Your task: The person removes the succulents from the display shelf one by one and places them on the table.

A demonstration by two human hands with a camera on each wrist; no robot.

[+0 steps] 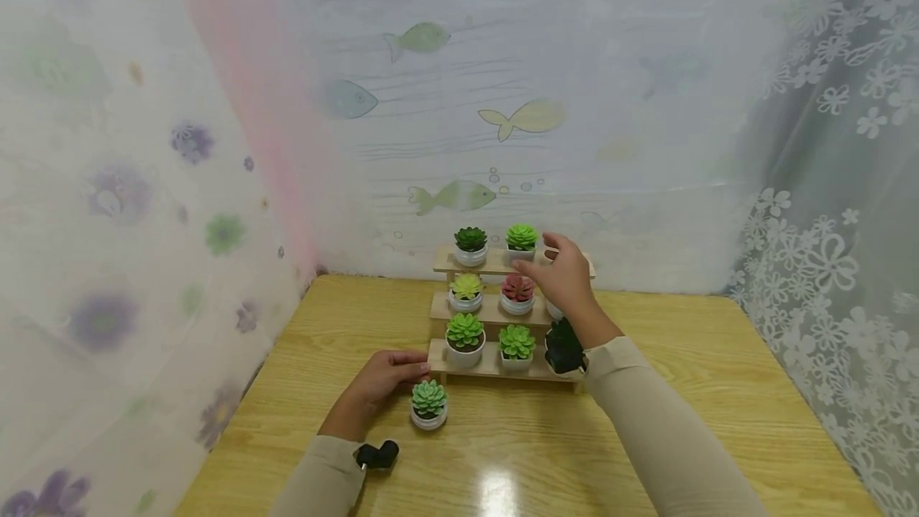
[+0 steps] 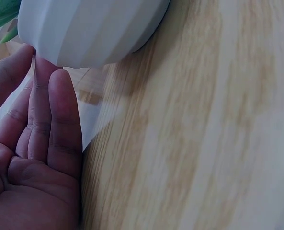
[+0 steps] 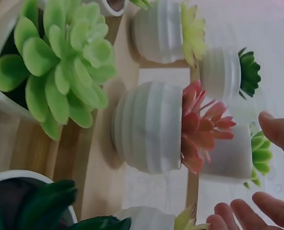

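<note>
A three-step wooden plant stand (image 1: pixel 474 308) holds several small potted succulents. My right hand (image 1: pixel 567 274) reaches over its upper right side, thumb and fingers spread beside a bright green succulent (image 1: pixel 522 238) on the top step. In the right wrist view, a gap shows between those fingers and its white pot (image 3: pixel 228 155). At the left end of the lowest step, my left hand (image 1: pixel 388 377) pinches the board's edge between thumb and fingers; the contact is partly hidden in the left wrist view. A pale green succulent (image 1: pixel 429 401) in a white ribbed pot (image 2: pixel 89 33) stands on the table beside that hand.
A red succulent (image 1: pixel 518 288) and a yellow-green one (image 1: pixel 467 287) sit on the middle step. Dark leaves (image 1: pixel 563 345) show at the lower right, beneath my right wrist. Patterned curtains (image 1: pixel 632 206) border the wooden table (image 1: pixel 682 389) at the back and sides.
</note>
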